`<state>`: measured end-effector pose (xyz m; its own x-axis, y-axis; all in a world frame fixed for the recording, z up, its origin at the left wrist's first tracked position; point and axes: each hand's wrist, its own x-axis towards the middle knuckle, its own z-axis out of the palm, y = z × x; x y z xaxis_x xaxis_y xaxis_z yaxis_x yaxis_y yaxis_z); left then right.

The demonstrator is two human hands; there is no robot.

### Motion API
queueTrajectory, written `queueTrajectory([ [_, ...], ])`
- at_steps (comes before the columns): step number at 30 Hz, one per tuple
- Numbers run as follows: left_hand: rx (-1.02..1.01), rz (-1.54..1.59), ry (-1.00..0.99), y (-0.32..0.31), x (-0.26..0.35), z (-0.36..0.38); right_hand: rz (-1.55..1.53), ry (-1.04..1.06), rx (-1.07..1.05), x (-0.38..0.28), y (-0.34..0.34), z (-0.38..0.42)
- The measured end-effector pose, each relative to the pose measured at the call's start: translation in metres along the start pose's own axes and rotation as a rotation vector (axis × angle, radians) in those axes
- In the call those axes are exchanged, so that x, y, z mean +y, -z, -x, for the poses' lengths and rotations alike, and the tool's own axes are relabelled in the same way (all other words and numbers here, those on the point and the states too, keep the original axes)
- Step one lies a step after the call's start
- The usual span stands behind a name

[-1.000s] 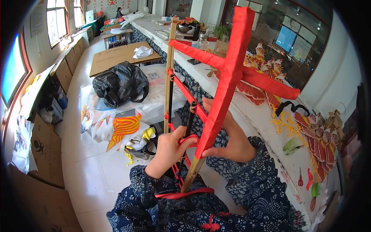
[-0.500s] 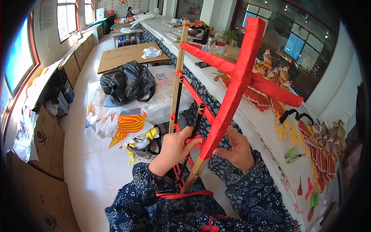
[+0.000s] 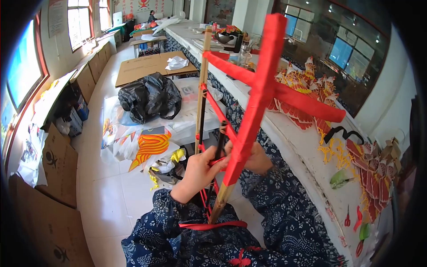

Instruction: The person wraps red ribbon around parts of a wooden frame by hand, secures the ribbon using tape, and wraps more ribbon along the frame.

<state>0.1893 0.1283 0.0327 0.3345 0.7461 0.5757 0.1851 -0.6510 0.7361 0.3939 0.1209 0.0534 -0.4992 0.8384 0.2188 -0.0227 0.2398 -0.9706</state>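
Note:
A wooden frame stands tilted before me, its near pole [image 3: 255, 109] wrapped in red strip down to bare wood [image 3: 220, 204]. Red-wrapped crosspieces branch off it, one [image 3: 309, 102] to the right. My left hand [image 3: 195, 175] is closed in a pinch on a red strip [image 3: 215, 161] beside the pole's wrapped lower part. Behind that pole, my right hand [image 3: 257, 159] reaches round with its fingertips bent close to the left fingers; what they grip is mostly hidden. A dark rod [image 3: 221, 140] rises between the hands. Another wooden pole [image 3: 202, 93] stands farther off, with thin red bindings.
Along the right runs a long table [image 3: 289, 151] with layered red-and-yellow pieces [image 3: 371, 178], scissors [image 3: 348, 218] and a green-handled tool [image 3: 364, 233]. A black plastic bag [image 3: 151, 95] rests on plastic sheeting at left. Cardboard boxes [image 3: 55, 169] line the wall. Farther back sits a person [image 3: 152, 17].
My right hand has moved left and up behind the wrapped pole, close to the left fingers. The pole's top has shifted left. My left hand stays nearly in place, still pinching.

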Motion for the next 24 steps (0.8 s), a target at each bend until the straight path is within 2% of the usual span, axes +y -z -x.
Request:
queueTrajectory([
  [3, 0.004, -0.013, -0.023, 0.001, 0.001, -0.002, 0.244, 0.086, 0.073, -0.035, 0.001, 0.016],
  [8, -0.099, 0.0, -0.021, 0.002, 0.007, -0.01, 0.039, 0.086, -0.106, -0.063, -0.002, 0.006],
  [11, -0.137, -0.066, -0.016, 0.002, 0.0, -0.01, 0.131, -0.051, -0.496, -0.072, 0.01, -0.019],
  [12, -0.12, -0.068, -0.034, 0.002, -0.001, -0.01, 0.127, -0.048, -0.494, -0.074, 0.011, -0.025],
  [15, -0.097, -0.073, -0.07, 0.003, -0.001, -0.01, 0.007, -0.251, -0.696, -0.082, 0.007, -0.037],
  [20, -0.124, -0.045, 0.026, 0.011, -0.001, -0.01, 0.141, -0.101, -0.531, -0.07, 0.012, -0.029],
  [23, -0.137, -0.062, 0.041, 0.012, -0.006, -0.009, 0.13, -0.324, -0.473, -0.052, 0.025, -0.014],
  [24, -0.156, -0.062, 0.079, 0.011, -0.007, -0.009, 0.125, -0.318, -0.468, -0.045, 0.025, -0.011],
])
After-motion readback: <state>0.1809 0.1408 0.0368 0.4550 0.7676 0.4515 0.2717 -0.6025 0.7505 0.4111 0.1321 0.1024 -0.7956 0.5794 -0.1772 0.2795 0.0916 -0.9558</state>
